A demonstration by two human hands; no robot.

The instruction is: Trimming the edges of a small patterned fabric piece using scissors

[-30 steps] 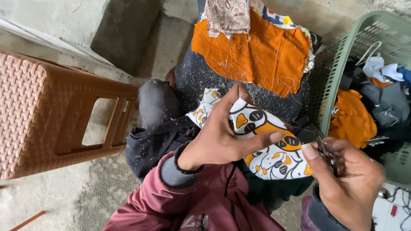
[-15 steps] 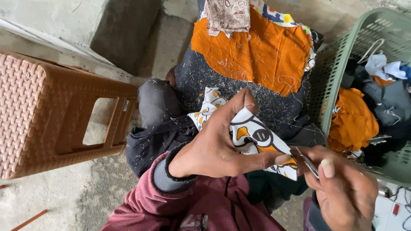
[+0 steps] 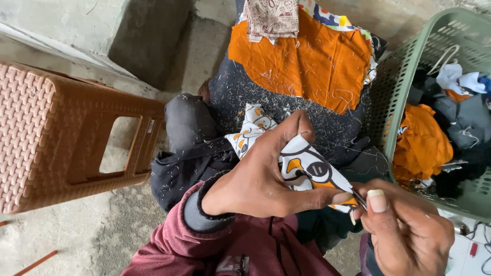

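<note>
left hand [image 3: 261, 179]: closed on printed cloth [image 3: 302, 166], pinching it | right hand [image 3: 409, 230]: fingers closed on a thin metal tool [image 3: 359, 198], possibly small snips, at the cloth's edge

Rough grey concrete floor [image 3: 76, 240] under soft daylight, with brown woven-pattern plastic stool [image 3: 61, 138] at nine o'clock, green plastic laundry basket [image 3: 409, 76] at two o'clock, and concrete step [image 3: 66, 25] at eleven o'clock.
</note>
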